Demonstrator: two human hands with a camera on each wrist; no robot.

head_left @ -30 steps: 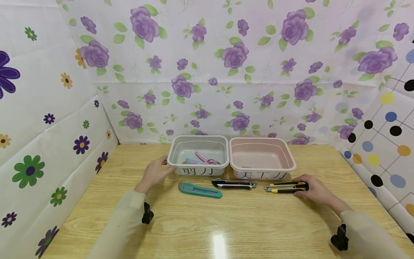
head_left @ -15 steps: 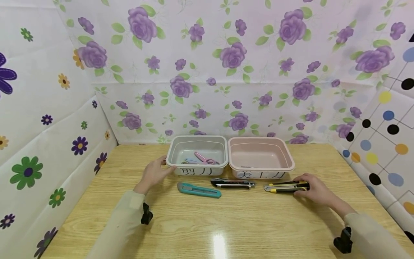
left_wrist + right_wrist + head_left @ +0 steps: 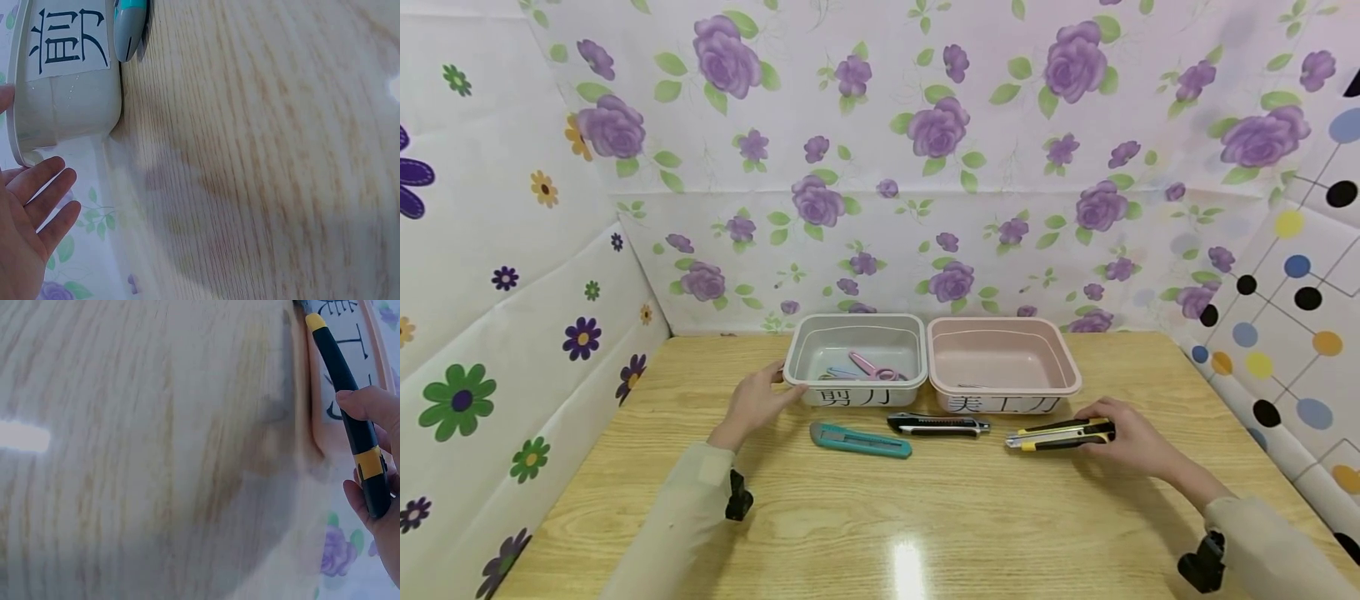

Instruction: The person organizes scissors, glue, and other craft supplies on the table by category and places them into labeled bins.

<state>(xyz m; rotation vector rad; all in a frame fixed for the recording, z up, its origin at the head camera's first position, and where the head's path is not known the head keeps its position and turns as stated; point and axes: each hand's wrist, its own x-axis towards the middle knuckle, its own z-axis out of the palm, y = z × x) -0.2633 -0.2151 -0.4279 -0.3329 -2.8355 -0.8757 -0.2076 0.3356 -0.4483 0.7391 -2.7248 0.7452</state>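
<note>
My right hand (image 3: 1126, 435) pinches a black and yellow box cutter (image 3: 350, 394) between thumb and fingers, in front of the pink bin (image 3: 1002, 393). In the right wrist view the cutter stands off the tabletop. My left hand (image 3: 758, 406) touches the left front corner of the grey bin (image 3: 808, 392), its fingers fairly straight in the left wrist view. The thumb lies at the bin's rim. A teal box cutter (image 3: 861, 440) and a black and silver box cutter (image 3: 937, 425) lie on the table before the bins.
Inside the grey bin are pink scissors (image 3: 874, 367) and something bluish. A thin item, hard to make out, shows in the pink bin. Both bins carry labels and stand side by side on the wooden table (image 3: 820, 533), close to the flowered back wall (image 3: 880, 167).
My right hand has taken the black and yellow box cutter slightly up off the table, its tip now tilting a little toward me. The left hand stays at the grey bin.
</note>
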